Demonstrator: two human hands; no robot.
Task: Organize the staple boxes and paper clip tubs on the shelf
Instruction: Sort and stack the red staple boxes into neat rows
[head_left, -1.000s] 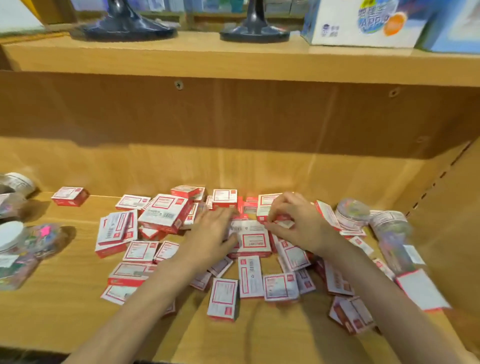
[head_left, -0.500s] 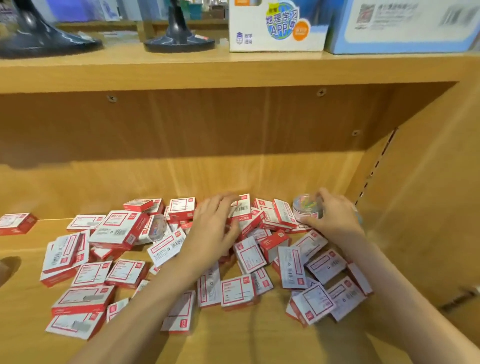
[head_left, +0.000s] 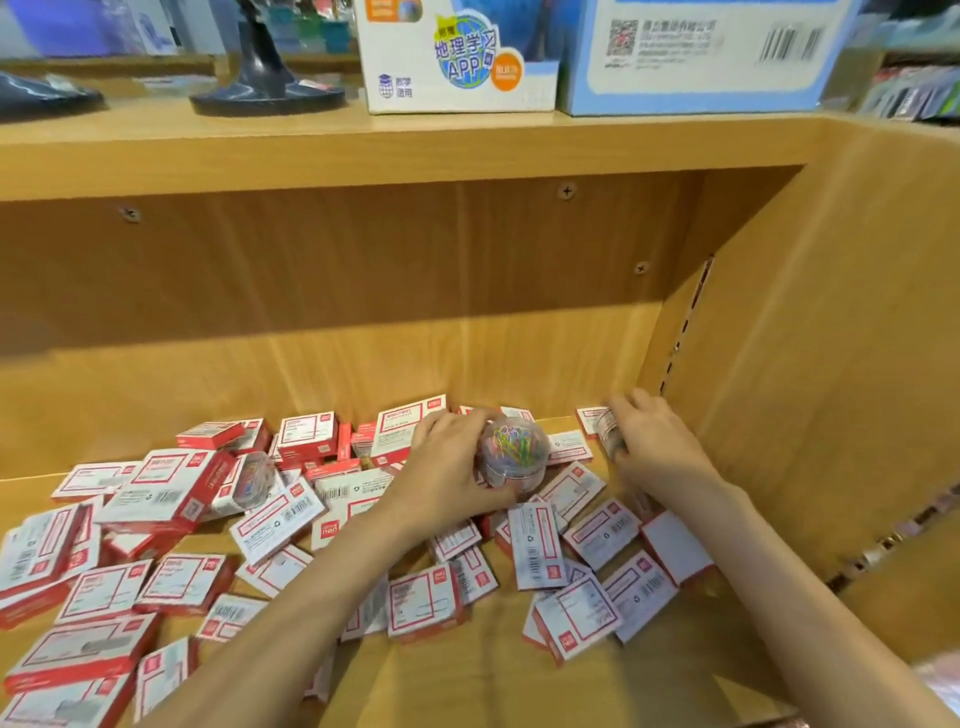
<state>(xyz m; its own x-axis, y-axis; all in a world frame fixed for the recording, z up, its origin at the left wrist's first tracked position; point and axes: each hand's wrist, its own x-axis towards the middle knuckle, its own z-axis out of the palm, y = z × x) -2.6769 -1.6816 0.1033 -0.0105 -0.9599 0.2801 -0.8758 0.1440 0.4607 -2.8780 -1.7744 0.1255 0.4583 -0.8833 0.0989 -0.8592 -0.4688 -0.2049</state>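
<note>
Several red-and-white staple boxes (head_left: 537, 545) lie jumbled across the wooden shelf (head_left: 519, 686). My left hand (head_left: 447, 473) grips a clear round tub of coloured paper clips (head_left: 514, 452) above the pile, lid toward me. My right hand (head_left: 654, 447) curls round a second clear tub (head_left: 609, 434) lying on its side near the shelf's right wall. A third clear tub (head_left: 254, 478) lies among the boxes at the left.
The shelf's back panel (head_left: 415, 358) and right side wall (head_left: 810, 395) close in the space. On the upper shelf stand two dark stand bases (head_left: 267, 96) and printed cartons (head_left: 457, 57), (head_left: 701, 52). Bare wood shows at the front centre.
The view has swung right. My left hand moved off the boxes and took up the coloured-clip tub; my right hand let that tub go and reached right onto another tub.
</note>
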